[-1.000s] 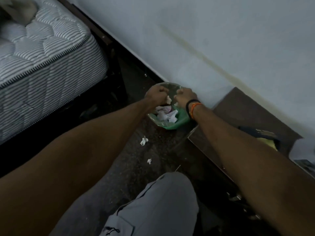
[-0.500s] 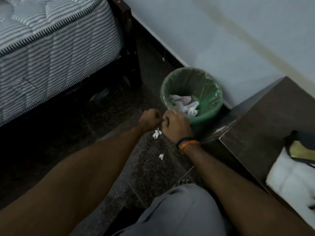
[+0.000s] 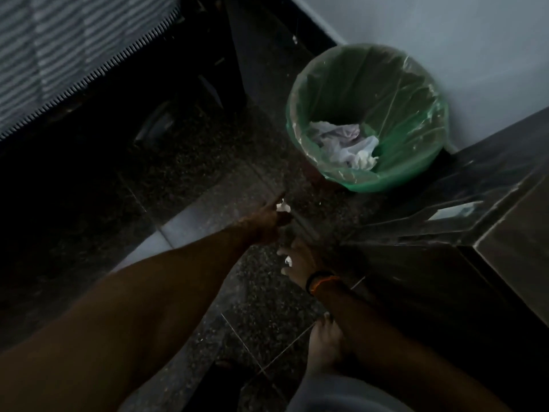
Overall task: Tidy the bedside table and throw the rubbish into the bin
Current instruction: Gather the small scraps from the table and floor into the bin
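Note:
A round bin (image 3: 368, 185) with a green liner stands on the dark floor against the wall, with crumpled white paper (image 3: 344, 147) inside. In front of it, my left hand (image 3: 267, 221) pinches a small white paper scrap (image 3: 282, 207) at floor level, between index finger and thumb. My right hand (image 3: 303, 260), with a black and orange wristband, is just below it. Its fingers curl round a second white scrap (image 3: 288, 261), and blur hides whether they grip it. The dark bedside table (image 3: 505, 233) stands at the right, beside the bin.
A bed with a striped mattress (image 3: 74, 49) and a dark frame fills the upper left, with black shadow beneath it. The pale wall (image 3: 445, 25) runs behind the bin. My bare foot (image 3: 323, 346) and grey trouser knee (image 3: 341, 394) are at the bottom.
Both hands left the bin and dropped to the floor, each onto one of the two fallen scraps. The view has tilted downward and closer to the floor.

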